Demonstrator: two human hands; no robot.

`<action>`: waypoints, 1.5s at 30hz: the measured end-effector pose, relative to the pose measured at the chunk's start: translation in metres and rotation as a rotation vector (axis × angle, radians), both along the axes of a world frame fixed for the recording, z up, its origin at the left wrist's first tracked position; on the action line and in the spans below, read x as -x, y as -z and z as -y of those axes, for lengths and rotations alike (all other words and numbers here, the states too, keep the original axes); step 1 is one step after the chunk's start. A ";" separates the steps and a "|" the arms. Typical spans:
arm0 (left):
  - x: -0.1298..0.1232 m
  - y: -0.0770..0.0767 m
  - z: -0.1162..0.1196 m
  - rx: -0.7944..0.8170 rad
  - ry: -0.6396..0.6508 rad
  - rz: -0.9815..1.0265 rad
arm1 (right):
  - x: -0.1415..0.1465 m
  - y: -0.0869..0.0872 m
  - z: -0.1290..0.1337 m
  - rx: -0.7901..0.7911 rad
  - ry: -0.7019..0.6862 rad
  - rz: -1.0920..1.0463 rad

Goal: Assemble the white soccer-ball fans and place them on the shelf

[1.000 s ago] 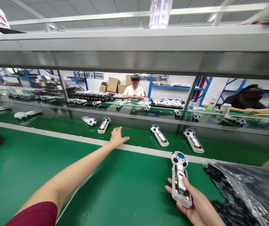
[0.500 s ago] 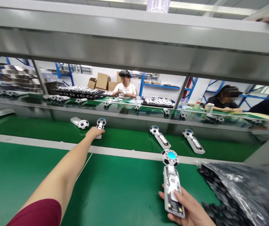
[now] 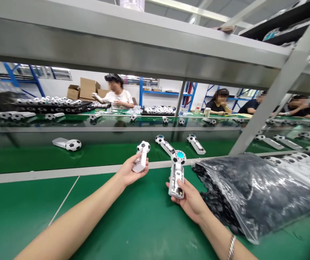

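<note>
My left hand (image 3: 132,169) is closed around a white device with a football-patterned head (image 3: 142,159), raised over the near edge of the green belt. My right hand (image 3: 189,196) grips another such device (image 3: 176,180), its blue disc and clear-cased inner parts facing up, thumb on the casing. The two devices are apart. Just behind them, two more devices lie on the belt, one partly hidden (image 3: 166,145) and one to its right (image 3: 196,144). Farther left on the belt lies a white device (image 3: 67,143) with its football head to the right.
A clear plastic bag (image 3: 263,187) spilling black parts (image 3: 217,202) sits on the green table (image 3: 111,231) at the right. A slanted metal post (image 3: 263,112) rises behind it. More devices (image 3: 298,162) lie at the far right. Several people sit across the line.
My left hand has lifted a device off the belt and brought it toward my right hand. The view has swung right, showing more of the bag and the slanted post.
</note>
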State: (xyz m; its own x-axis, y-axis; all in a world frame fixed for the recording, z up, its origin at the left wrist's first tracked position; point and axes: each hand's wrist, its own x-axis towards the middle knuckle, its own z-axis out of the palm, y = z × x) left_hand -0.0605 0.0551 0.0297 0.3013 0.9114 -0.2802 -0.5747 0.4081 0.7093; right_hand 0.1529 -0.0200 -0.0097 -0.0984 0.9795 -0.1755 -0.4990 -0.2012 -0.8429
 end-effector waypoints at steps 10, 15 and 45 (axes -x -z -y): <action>-0.029 0.045 0.028 -0.100 0.029 0.008 | -0.006 0.007 -0.005 -0.029 -0.030 -0.072; -0.028 0.044 0.029 -0.182 0.002 -0.020 | -0.005 0.007 -0.004 -0.038 -0.055 -0.086; -0.027 0.047 0.027 -0.161 0.081 -0.053 | -0.004 0.006 -0.003 -0.106 -0.099 -0.060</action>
State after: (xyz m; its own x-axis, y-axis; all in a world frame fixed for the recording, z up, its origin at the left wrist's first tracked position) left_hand -0.0334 0.0282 -0.0173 0.3643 0.9191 -0.1499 -0.5049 0.3302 0.7975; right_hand 0.1572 -0.0165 -0.0162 -0.2026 0.9773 -0.0622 -0.5315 -0.1631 -0.8312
